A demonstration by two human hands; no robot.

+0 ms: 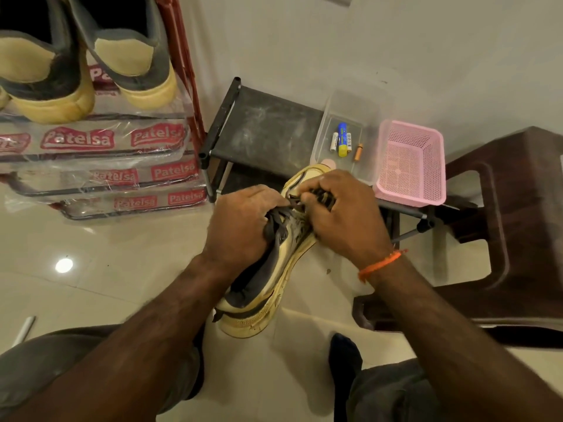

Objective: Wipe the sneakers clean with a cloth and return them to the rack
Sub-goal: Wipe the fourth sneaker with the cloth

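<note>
Plainly the job is partway, judging by how things lie. Taking the held sneaker (268, 269) as landmark: far up and left of it, two matching sneakers (91, 56) already sit on the plastic-wrapped rack (91, 153), heels toward the camera. Whether those have been wiped I cannot tell.

Just left of the sneaker's laces, the left hand (240, 226) has its fingers curled over the dark upper, gripping the shoe and holding it above the tiled floor (91, 269). The sneaker itself is tilted, heel near the person's knees, toe pointing up toward a low black shelf (268, 132). On its right side the right hand (344, 214) is closed, its fingers pinching the laces. No cloth shows, so this reads as lace work, with the return to the rack left to do.

Right of the toe stand a clear tub of batteries (341, 138) and a pink basket (411, 162), both near; further right a brown stool (502, 223) hems that side. Open floor lies to the sneaker's left, toward the rack.
</note>
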